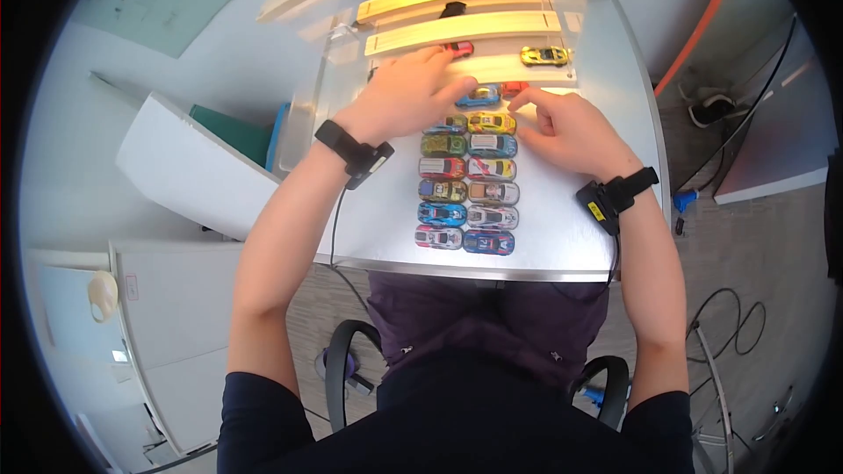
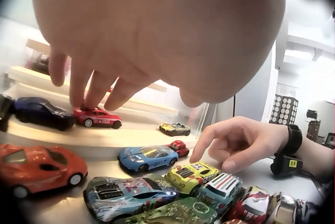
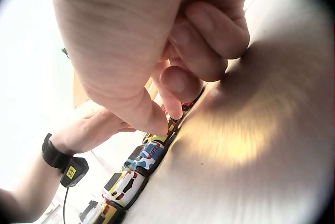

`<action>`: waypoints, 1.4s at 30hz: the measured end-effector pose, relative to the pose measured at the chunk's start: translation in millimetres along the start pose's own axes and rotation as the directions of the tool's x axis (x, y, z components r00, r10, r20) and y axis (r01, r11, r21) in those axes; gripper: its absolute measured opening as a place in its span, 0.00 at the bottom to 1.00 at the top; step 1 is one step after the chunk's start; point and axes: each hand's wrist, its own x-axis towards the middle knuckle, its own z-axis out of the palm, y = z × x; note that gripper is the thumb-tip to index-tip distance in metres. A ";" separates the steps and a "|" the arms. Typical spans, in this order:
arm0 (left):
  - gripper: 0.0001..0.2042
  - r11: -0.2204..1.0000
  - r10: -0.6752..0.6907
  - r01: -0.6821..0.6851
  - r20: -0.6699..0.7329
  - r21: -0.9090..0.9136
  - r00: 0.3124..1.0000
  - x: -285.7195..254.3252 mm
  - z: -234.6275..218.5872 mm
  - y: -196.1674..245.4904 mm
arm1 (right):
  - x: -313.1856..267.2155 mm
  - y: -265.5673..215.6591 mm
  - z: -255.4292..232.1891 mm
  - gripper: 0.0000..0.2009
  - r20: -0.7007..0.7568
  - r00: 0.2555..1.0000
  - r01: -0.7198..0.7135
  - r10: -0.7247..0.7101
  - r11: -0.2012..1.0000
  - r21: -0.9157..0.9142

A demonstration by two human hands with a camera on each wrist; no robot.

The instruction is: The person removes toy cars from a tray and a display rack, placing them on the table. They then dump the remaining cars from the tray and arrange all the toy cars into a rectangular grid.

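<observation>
My left hand [image 1: 408,92] reaches over the lowest step of a stepped rack, its fingertips on a red car [image 2: 97,117]; the fingers look extended, and the thumb is above a blue car [image 1: 479,96]. At the right of the rows is my right hand [image 1: 575,132], index finger close to a yellow car [image 1: 492,123] and a small red car [image 1: 515,89]. In the right wrist view the other fingers of the right hand [image 3: 152,51] are curled loosely, with nothing seen in them. Whether the index finger touches a car, I cannot tell.
Two columns of toy cars [image 1: 442,168] stand side by side on the white table [image 1: 378,228]. On the rack [image 1: 461,29] are a yellow car [image 1: 544,56] and a dark blue car [image 2: 43,112]. An orange car [image 2: 42,169] stands in front of the rack.
</observation>
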 end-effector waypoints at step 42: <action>0.32 0.989 -0.101 0.086 0.121 0.123 0.988 88.0 27.3 -43.8 | -0.2 4.1 2.0 0.12 -0.004 1.000 0.019 -0.020 0.999 -0.033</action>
